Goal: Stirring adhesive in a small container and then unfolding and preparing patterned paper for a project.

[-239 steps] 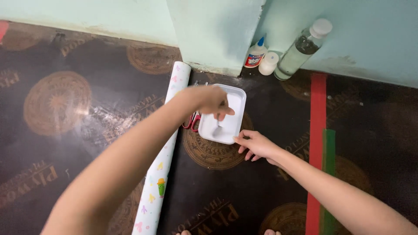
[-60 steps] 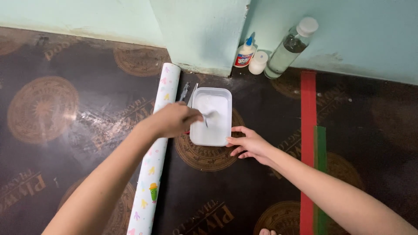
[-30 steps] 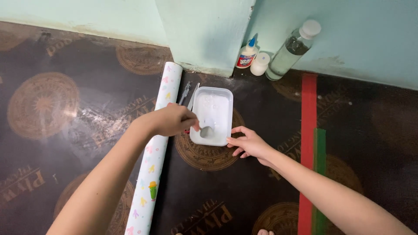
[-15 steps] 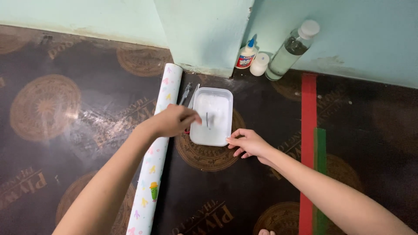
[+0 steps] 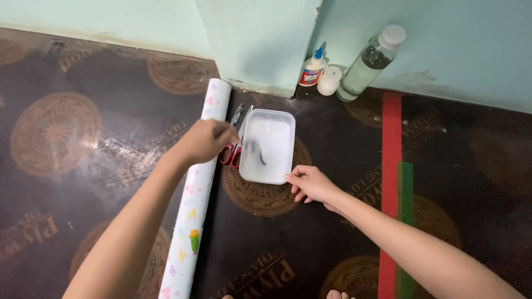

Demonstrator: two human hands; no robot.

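Observation:
A white rectangular tray (image 5: pixel 284 130) with white liquid lies on the dark patterned floor. My left hand (image 5: pixel 204 142) is closed on a thin stirring tool whose blurred tip (image 5: pixel 257 153) is down in the tray's liquid. My right hand (image 5: pixel 311 184) rests on the floor with its fingertips on the tray's near right corner. Red-handled scissors (image 5: pixel 231 148) lie between the tray and a roll of white patterned paper (image 5: pixel 195 210), partly under my left hand.
A small glue bottle (image 5: pixel 313 70), a white cap-like pot (image 5: pixel 330 81) and a clear bottle with a white cap (image 5: pixel 368 61) stand against the pale green wall corner. Red and green strips (image 5: pixel 391 182) run along the floor at right. Toes show at the bottom edge.
My left hand has kept moving the tool around inside the tray, with the tip shifting from the near end toward the middle. My right hand has stayed at the tray's corner.

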